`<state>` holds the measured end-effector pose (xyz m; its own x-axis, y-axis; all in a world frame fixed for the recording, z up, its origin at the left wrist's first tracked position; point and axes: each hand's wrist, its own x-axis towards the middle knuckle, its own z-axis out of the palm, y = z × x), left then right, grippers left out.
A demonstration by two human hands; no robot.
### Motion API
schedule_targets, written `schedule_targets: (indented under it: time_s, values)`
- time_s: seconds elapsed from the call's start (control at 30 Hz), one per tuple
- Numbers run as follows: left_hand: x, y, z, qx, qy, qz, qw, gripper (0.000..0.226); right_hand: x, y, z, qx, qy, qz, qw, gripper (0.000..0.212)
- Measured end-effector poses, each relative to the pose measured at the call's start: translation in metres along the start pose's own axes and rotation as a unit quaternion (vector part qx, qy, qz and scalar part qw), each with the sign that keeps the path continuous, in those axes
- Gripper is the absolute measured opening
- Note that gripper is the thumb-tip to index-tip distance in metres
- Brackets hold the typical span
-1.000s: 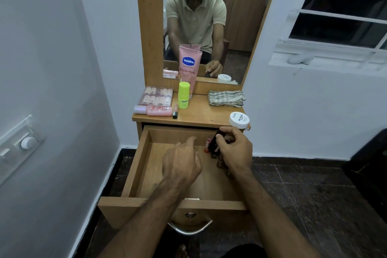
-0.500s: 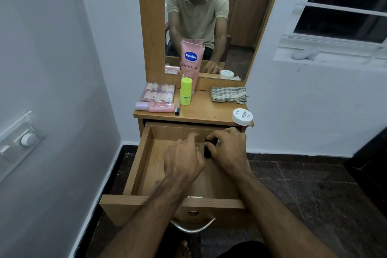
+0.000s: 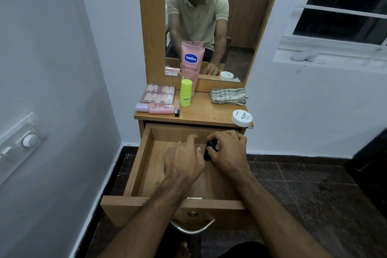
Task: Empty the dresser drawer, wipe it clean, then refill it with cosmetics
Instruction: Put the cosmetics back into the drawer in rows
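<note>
The wooden dresser drawer [image 3: 142,165] is pulled out, its bare floor showing on the left. Both my hands are inside it toward the back right. My right hand [image 3: 228,152] curls around small dark-capped bottles [image 3: 209,151], mostly hidden under the fingers. My left hand [image 3: 184,159] hovers just left of them with fingers loosely bent, holding nothing I can see. On the dresser top stand a pink Vaseline tube [image 3: 191,65], a lime green stick [image 3: 186,95], a clear box of small tubes [image 3: 158,94], a pink bottle lying down [image 3: 156,108], a white jar [image 3: 241,118] and a folded checked cloth [image 3: 229,96].
A mirror [image 3: 209,21] rises behind the dresser top. A white wall with a switch plate [image 3: 18,142] is close on the left. A window sill [image 3: 326,54] is at the right. Dark tiled floor [image 3: 303,190] lies to the right of the drawer.
My right hand has lowered the dark bottles from above the drawer's rim down into the back right of the drawer. My left hand stayed close beside it.
</note>
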<state>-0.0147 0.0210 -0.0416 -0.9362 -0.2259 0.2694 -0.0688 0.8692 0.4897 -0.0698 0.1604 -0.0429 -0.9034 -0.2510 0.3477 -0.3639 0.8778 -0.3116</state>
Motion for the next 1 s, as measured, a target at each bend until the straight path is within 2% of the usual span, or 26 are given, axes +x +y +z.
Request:
schedule_targets:
  time_s: [0.33,0.5,0.63,0.73,0.8,0.87,1.0]
  values:
    - [-0.003,0.001,-0.005,0.011,-0.001,0.0,1.0,0.041,-0.001,0.002,0.004,0.015,0.009,-0.012,1.0,0.03]
    - [0.001,0.002,-0.005,0.018,-0.01,-0.009,1.0,0.027,0.014,-0.02,-0.003,0.075,0.085,-0.037,0.993,0.033]
    - [0.0,0.001,-0.005,0.028,-0.044,-0.016,0.999,0.025,0.044,-0.06,-0.011,0.059,0.012,-0.097,0.994,0.052]
    - [0.0,-0.001,-0.005,0.06,-0.064,-0.033,0.996,0.027,0.066,-0.079,-0.01,0.006,-0.073,-0.105,0.992,0.067]
    - [0.0,-0.001,-0.005,0.06,-0.071,-0.032,0.995,0.025,0.073,-0.082,-0.005,-0.036,-0.11,-0.108,0.987,0.07]
    - [0.0,-0.002,-0.005,0.053,-0.076,-0.034,0.995,0.024,0.074,-0.081,-0.001,-0.043,-0.108,-0.099,0.988,0.065]
    - [0.001,0.0,-0.007,0.063,-0.096,-0.03,0.993,0.02,0.071,-0.076,0.006,-0.013,-0.058,-0.081,0.995,0.054]
